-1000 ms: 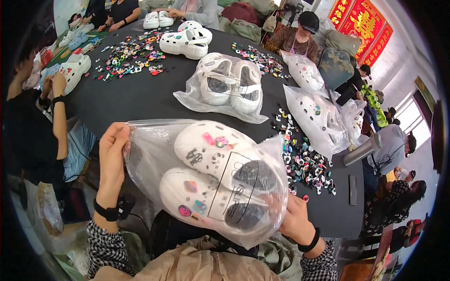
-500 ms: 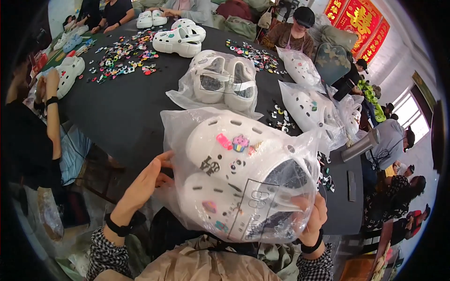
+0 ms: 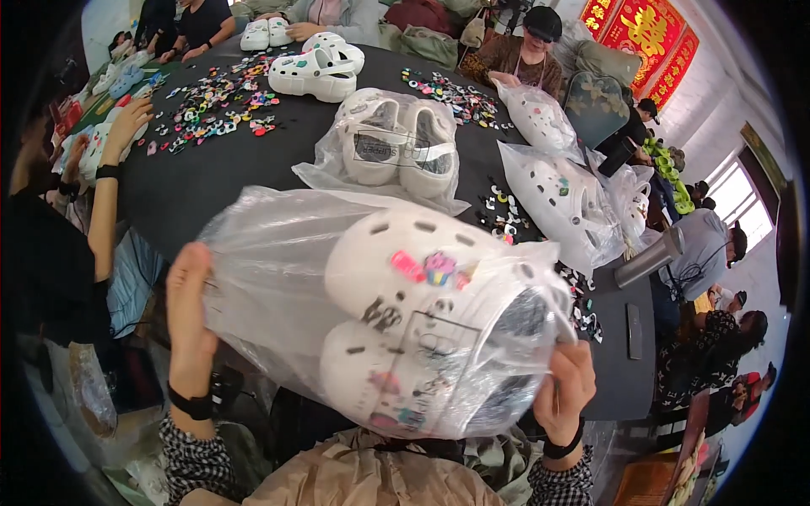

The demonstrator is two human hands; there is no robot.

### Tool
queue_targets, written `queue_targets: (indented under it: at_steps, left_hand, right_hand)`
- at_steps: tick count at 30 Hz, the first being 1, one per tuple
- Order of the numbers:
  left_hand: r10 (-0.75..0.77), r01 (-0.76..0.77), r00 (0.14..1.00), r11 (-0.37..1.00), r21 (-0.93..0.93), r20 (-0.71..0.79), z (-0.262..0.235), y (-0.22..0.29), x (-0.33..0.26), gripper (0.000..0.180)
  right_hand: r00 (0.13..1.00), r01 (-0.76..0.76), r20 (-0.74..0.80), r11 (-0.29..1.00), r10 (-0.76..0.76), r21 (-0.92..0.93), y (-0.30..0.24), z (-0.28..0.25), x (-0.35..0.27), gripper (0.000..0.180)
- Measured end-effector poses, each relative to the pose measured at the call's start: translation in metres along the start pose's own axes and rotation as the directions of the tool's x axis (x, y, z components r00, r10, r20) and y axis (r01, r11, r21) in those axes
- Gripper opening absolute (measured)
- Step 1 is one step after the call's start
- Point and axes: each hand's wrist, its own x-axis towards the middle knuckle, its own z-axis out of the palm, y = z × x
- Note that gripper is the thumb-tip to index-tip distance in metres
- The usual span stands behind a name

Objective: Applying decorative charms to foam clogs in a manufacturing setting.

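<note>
A clear plastic bag (image 3: 270, 244) with a pair of white clogs (image 3: 405, 244) inside is stretched between my hands. Pink, cupcake and panda charms dot the upper clog; colourful ones on the lower clog look smeared through the film. My left hand (image 3: 191, 325) pinches the loose left edge of the bag, its fingers partly hidden. At the heel end, my right hand (image 3: 567, 386) has its fingers curled round the bag's right side. Just beyond lies another bagged pair of white clogs (image 3: 359, 156) on the dark table (image 3: 228, 181).
Loose coloured charms (image 3: 224, 97) lie in heaps across the table. More bagged clogs (image 3: 553, 198) are to the right, near a metal cylinder (image 3: 648, 257) and a dark flat bar (image 3: 633, 331). At left, a co-worker's arm (image 3: 105, 198) reaches over the table; another person (image 3: 527, 59) sits opposite.
My left hand has moved left and up, drawing the slack end of the bag out flat. The clogs have shifted slightly left. The left co-worker's hand has risen.
</note>
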Motion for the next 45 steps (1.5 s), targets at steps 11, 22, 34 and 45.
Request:
queue_targets:
  at_steps: [11,22,34,45]
  left_hand:
    - [0.144,-0.165,0.98,0.974,0.157,0.138,-0.04,0.033,0.039,0.018]
    - [-0.24,0.179,0.948,0.945,0.273,0.21,0.014,-0.007,0.073,0.05]
    - [0.345,-0.323,0.926,0.934,0.15,-0.152,-0.116,0.025,0.119,0.027]
    - [0.121,-0.256,0.959,0.762,0.595,0.257,-0.074,-0.009,0.016,0.084]
  right_hand:
    - [0.864,0.474,0.258,0.871,-0.432,-0.129,-0.004,-0.013,0.001,0.039]
    - [0.857,0.512,0.173,0.842,-0.485,-0.173,-0.01,0.0,0.008,0.033]
    - [0.973,0.198,0.159,0.958,-0.166,-0.206,0.012,-0.002,0.004,0.038]
    - [0.99,-0.114,0.082,0.993,0.113,0.005,0.004,0.021,0.009,0.034]
